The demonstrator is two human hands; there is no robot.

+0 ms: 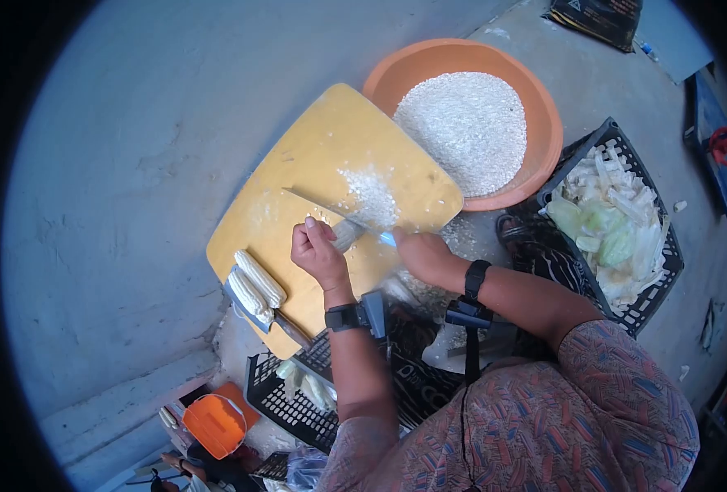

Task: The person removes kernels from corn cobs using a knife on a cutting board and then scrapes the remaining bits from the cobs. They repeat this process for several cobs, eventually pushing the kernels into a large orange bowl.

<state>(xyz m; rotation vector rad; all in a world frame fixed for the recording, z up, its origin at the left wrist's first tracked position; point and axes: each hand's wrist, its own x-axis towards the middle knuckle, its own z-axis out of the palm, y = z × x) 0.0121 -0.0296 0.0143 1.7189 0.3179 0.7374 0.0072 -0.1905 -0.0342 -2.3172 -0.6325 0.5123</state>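
My right hand (425, 256) grips the blue handle of a knife (388, 239), whose long blade points left across the yellow board (286, 176). Beside the blade, my left hand (318, 256) is closed around one end of a corn cob (348, 235). Loose white kernels (372, 195) lie scattered on the board just beyond the blade. At the board's left end, two whole white corn cobs (257, 283) rest on a second, broad-bladed knife with a brown handle (292, 330).
An orange basin (548, 115) of white kernels (462, 123) stands against the board's far right. On the right is a black crate (675, 258) of husks and cobs (613, 209). Another black crate (257, 381) and an orange bucket (214, 425) sit lower left, near another person (204, 463).
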